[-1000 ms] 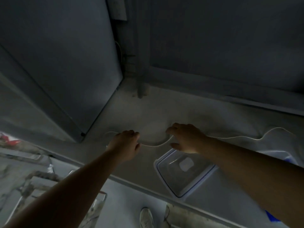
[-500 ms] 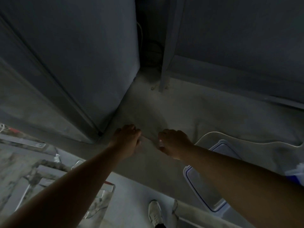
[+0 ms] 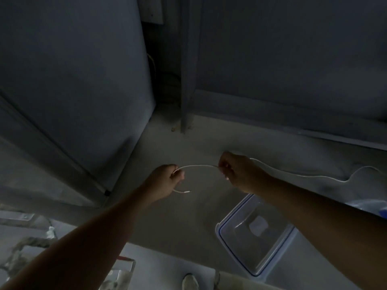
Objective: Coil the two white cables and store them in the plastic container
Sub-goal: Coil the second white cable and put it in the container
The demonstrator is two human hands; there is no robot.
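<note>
A thin white cable (image 3: 199,165) arcs between my two hands above the grey counter (image 3: 173,222). My left hand (image 3: 165,183) is closed on one end of it, and the short tip with its plug sticks out below the fist. My right hand (image 3: 238,172) pinches the cable further along. The rest of the cable trails right across the counter in a wavy line. A clear plastic container (image 3: 251,233) with a blue rim sits under my right forearm; I see only a pale patch inside it. A second cable is not visible.
A grey cabinet side (image 3: 73,91) rises at the left and a wall with a ledge (image 3: 293,122) runs behind the counter. A blue-and-clear object (image 3: 374,206) lies at the right edge. Below the counter's front edge are floor clutter and a shoe (image 3: 189,281).
My hands, close together on the counter half a second ago, have lifted and moved apart, drawing a stretch of cable taut in an arc between them. The camera view shifted too.
</note>
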